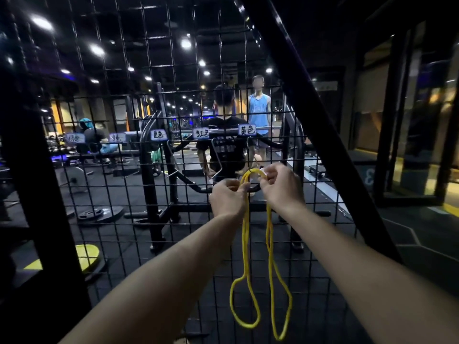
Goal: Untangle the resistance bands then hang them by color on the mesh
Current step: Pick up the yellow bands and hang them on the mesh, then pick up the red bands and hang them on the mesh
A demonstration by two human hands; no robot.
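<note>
Both hands pinch one yellow band (269,234) at its top bend: left hand (228,198) and right hand (280,184) against the black wire mesh (124,170), beneath the label (247,130). Hanging seems underway; next it needs looping over a hook. Thin, smooth rubber dangles in two long loops.

your arms and hands, head view.
your left hand (227,198) and right hand (282,186) are bare: no gloves, rings or watch; both forearms are uncovered, no sleeve reaching them.
</note>
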